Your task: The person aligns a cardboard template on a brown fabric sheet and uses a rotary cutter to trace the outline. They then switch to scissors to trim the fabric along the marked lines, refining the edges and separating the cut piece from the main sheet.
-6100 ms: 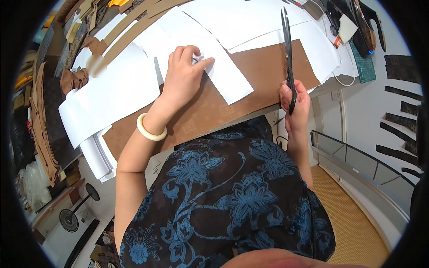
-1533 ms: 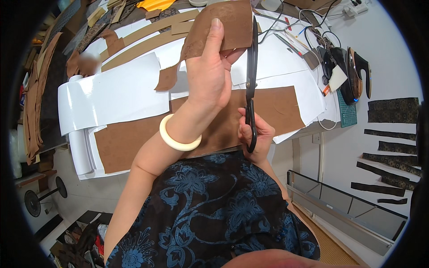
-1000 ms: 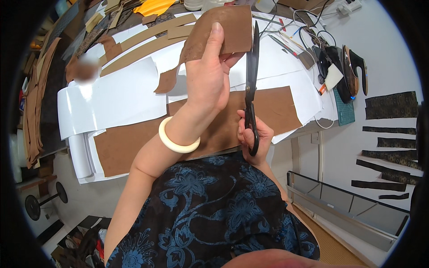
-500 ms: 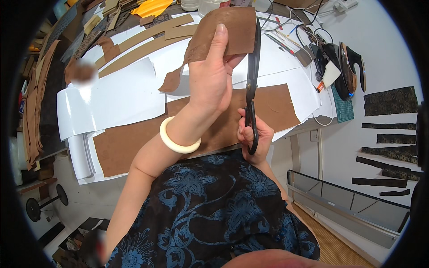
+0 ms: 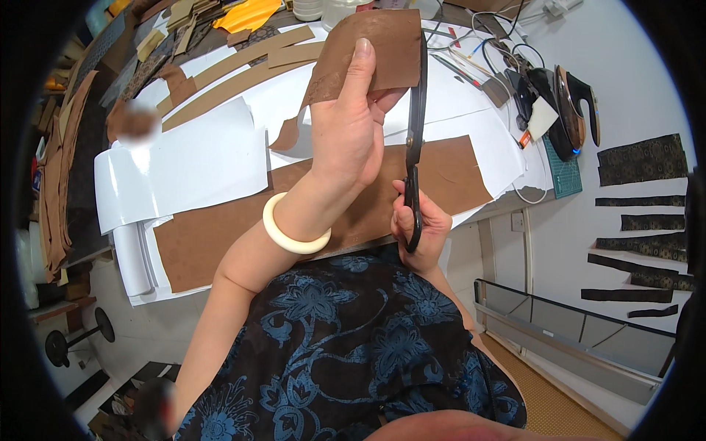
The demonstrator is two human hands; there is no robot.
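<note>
My left hand (image 5: 349, 125) grips a piece of brown fabric (image 5: 386, 55), thumb on its face and fingers behind. A narrow tail of the piece hangs below at the left. In my right hand (image 5: 423, 224) is a pair of black scissors (image 5: 413, 147), the fingers wrapped round the handles. The blades point up along the right edge of the fabric and look close together; whether they bite into it I cannot tell. Beneath both hands a long brown fabric panel (image 5: 213, 246) lies on the white-covered table.
White sheets (image 5: 198, 162) and tan strips (image 5: 220, 92) lie at the left and back. At the right stand an iron (image 5: 570, 110), tangled cables (image 5: 478, 51) and a green cutting mat (image 5: 565, 173). Dark patterned strips (image 5: 640, 162) hang on the right wall.
The fabric's hanging tail has swung slightly right. The scissor handles look a little narrower; both hands hold nearly the same place.
</note>
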